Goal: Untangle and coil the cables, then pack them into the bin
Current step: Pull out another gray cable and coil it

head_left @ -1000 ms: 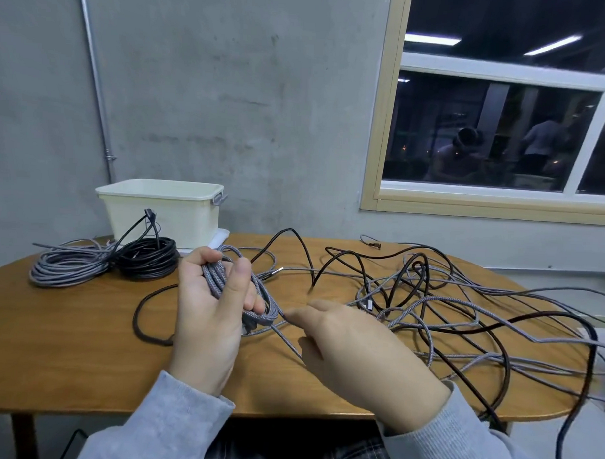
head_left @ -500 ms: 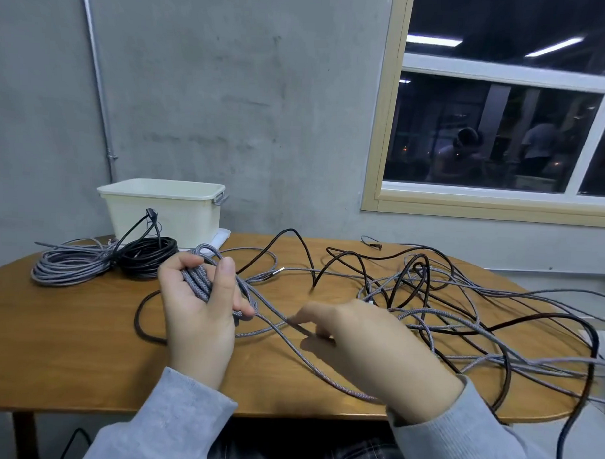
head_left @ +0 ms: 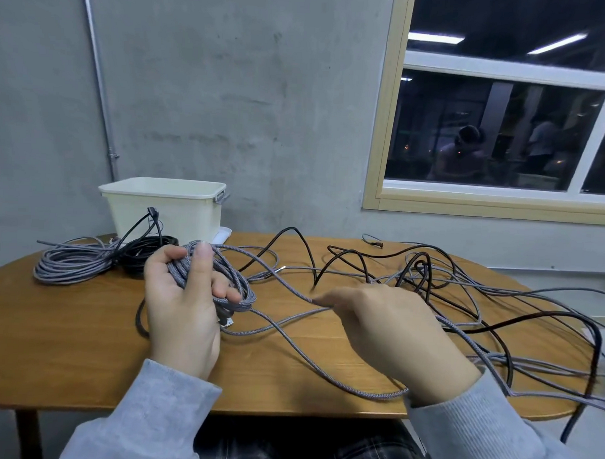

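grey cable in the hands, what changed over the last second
The right hand drew away to the right, pinching the grey cable and pulling a longer slack run out of the tangle. The left hand kept gripping the partial coil. The two finished coils and the bin stayed put.

Left hand (head_left: 182, 304) gripping grey braided coil (head_left: 220, 281), right hand (head_left: 387, 328) pinching its loose strand; finished grey coil (head_left: 71, 266) and black coil (head_left: 142, 254) beside cream bin (head_left: 165, 204) at table's (head_left: 67, 351) far left edge.
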Demonstrator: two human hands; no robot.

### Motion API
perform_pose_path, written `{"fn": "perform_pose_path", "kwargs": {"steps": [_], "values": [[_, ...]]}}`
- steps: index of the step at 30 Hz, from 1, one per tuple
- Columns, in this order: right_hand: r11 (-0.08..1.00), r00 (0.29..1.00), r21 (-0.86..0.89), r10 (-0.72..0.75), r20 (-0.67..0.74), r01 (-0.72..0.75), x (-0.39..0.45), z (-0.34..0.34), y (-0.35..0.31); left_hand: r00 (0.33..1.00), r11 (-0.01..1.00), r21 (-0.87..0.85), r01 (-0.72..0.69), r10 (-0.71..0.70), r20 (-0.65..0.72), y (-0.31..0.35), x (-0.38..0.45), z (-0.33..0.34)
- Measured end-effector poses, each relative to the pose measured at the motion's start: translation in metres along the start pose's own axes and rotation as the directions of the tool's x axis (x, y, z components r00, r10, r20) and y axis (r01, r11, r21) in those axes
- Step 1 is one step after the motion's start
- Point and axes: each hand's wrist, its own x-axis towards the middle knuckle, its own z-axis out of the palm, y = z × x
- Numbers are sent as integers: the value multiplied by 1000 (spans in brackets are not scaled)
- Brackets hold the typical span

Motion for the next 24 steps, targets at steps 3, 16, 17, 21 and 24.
{"fn": "perform_pose_path", "kwargs": {"steps": [3,16,17,21,24], "values": [[1000,992,-15,-24,120,26,3,5,-5,1000,998,-58,3,-4,-18,3,2,2],[915,902,-106,-402,-161,389,9,21,-15,959,965,175,-197,153,239,-11,0,-10],[907,891,-110,-419,-175,406,8,18,-17,954,966,177,-190,139,266,-11,-2,-9],[881,846,-149,-472,-247,448,6,11,-25,915,966,196,-169,79,396,-12,-10,-3],[864,811,-139,-503,-298,484,7,7,-29,867,972,211,-100,-19,497,-17,-12,-5]]}}
